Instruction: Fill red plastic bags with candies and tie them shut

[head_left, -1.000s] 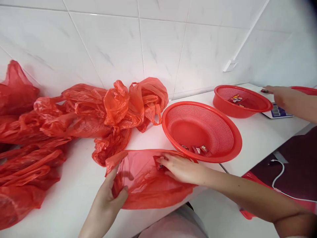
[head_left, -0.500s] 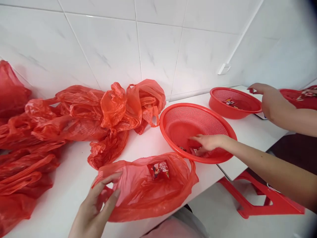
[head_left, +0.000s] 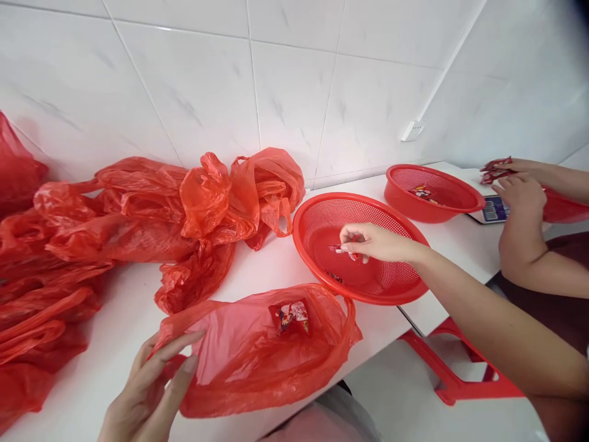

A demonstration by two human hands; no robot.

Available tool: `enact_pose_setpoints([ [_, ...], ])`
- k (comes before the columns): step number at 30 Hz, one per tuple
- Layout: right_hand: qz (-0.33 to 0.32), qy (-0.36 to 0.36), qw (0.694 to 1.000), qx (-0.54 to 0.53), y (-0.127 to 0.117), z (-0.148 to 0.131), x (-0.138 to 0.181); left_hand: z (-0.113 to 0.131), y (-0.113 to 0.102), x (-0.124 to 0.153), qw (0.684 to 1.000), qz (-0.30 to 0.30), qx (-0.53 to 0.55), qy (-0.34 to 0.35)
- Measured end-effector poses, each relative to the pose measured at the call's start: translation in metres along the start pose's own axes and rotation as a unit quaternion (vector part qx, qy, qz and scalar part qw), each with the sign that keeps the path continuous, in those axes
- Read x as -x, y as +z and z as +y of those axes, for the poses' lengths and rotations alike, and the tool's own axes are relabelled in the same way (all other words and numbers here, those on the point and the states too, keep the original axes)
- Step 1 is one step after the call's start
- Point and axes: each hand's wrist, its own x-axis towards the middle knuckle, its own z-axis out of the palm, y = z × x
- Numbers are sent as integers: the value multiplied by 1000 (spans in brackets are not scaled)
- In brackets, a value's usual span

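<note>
My left hand is at the left rim of an opened red plastic bag, which lies on the white table. The bag's edge is caught in its fingers, though the thumb and index tip are apart. Inside the bag rests a red printed snack packet. Over the nearer red mesh basket, my right hand pinches a small red packet between thumb and fingers. Another small packet lies at the bottom of that basket.
Crumpled red plastic bags are heaped at left. A second red basket holds several packets. Beyond it, a co-worker's hands handle a red packet above a scale. A red stool stands below the table.
My right hand has lifted a small packet from the basket bottom. My left hand and the bag edge shifted slightly left. The co-worker's hands came together over the scale.
</note>
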Motion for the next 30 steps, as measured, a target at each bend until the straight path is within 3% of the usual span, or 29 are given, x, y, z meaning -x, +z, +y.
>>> enact_pose_setpoints([
  [3,6,-93,994,-64,21,-47,16,23,7,5,999,11,30,-4],
  [6,-48,-145,983,-102,57,-77,23,42,16,8,998,21,65,-13],
  [10,-111,-182,973,-90,104,-82,11,50,21,13,996,21,89,-13],
  [16,-74,-185,976,-83,133,-83,4,48,19,19,994,14,101,-23],
  [19,-72,-207,974,-60,130,-87,8,49,18,21,994,13,104,-22],
  [21,-37,-209,975,-67,117,-86,8,48,17,21,993,13,114,-21],
  [26,77,-142,985,-59,58,-54,-9,36,15,19,993,5,117,-5],
  [30,64,-22,984,166,26,-7,-25,33,15,18,993,-3,119,-12],
])
